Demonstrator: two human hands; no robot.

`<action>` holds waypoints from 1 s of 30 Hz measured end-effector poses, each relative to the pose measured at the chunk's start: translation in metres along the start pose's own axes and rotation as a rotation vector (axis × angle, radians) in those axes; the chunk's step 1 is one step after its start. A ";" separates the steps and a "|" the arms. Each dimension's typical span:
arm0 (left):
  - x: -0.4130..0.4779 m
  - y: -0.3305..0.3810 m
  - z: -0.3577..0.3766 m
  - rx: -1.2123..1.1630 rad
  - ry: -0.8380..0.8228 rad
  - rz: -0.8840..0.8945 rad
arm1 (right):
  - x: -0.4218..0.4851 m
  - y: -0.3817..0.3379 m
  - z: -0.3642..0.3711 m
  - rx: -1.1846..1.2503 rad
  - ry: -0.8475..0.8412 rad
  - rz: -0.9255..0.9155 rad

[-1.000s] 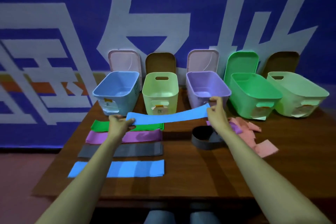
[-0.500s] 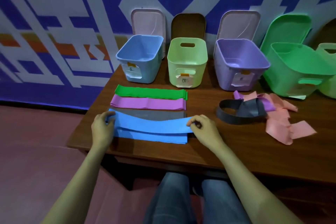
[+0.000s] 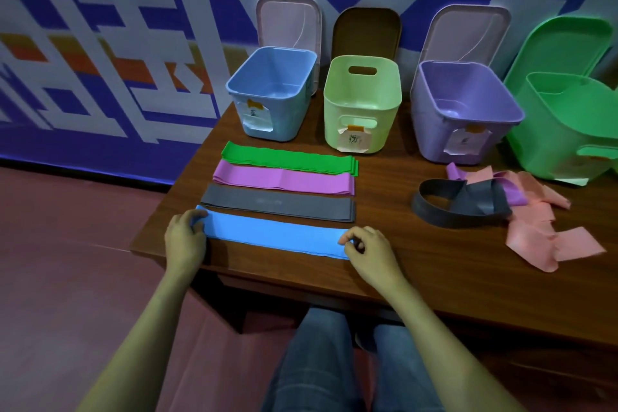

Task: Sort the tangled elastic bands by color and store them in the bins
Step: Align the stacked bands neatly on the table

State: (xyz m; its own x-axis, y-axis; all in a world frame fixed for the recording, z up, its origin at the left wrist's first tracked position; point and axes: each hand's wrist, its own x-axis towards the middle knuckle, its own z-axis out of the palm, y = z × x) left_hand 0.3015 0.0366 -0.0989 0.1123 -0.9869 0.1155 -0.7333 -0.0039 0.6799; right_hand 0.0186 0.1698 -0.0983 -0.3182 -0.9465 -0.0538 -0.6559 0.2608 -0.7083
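Left hand (image 3: 185, 239) grips blue band (image 3: 274, 234) | right hand (image 3: 366, 247) seemingly pinches its end

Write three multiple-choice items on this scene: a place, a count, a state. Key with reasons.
1. Which colour of flat band lies nearest the front edge of the table? A. green B. blue C. grey
2. How many colours of flat band lie in the left row? A. two B. four C. six
3. What are the hands doing? A. lifting a bin B. resting on the lap C. pinching the ends of the blue band

Key: 1 B: the blue band lies in front of the grey band. 2 B: green band, purple band, grey, blue. 3 C: left hand and right hand each pinch one end.
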 end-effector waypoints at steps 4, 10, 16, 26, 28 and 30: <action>-0.005 0.001 0.003 0.014 0.006 -0.003 | 0.000 -0.001 0.004 -0.053 0.025 -0.020; -0.009 0.002 0.008 0.377 0.112 0.085 | -0.003 0.000 0.005 0.012 0.067 0.011; -0.013 0.021 0.009 0.684 -0.025 0.076 | -0.008 0.008 -0.005 0.143 0.047 -0.030; -0.060 0.147 0.071 0.555 -0.238 0.475 | -0.011 0.022 -0.087 -0.019 0.282 -0.085; -0.075 0.179 0.095 0.547 -0.326 0.592 | -0.011 0.033 -0.107 -0.079 0.343 -0.055; -0.089 0.208 0.117 0.485 -0.408 0.674 | -0.011 0.047 -0.125 -0.147 0.417 -0.004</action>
State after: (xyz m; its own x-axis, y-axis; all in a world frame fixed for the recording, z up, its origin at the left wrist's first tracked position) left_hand 0.0601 0.1052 -0.0525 -0.6173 -0.7851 0.0499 -0.7687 0.6155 0.1737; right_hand -0.0946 0.2161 -0.0428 -0.5446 -0.7978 0.2586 -0.7387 0.3103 -0.5984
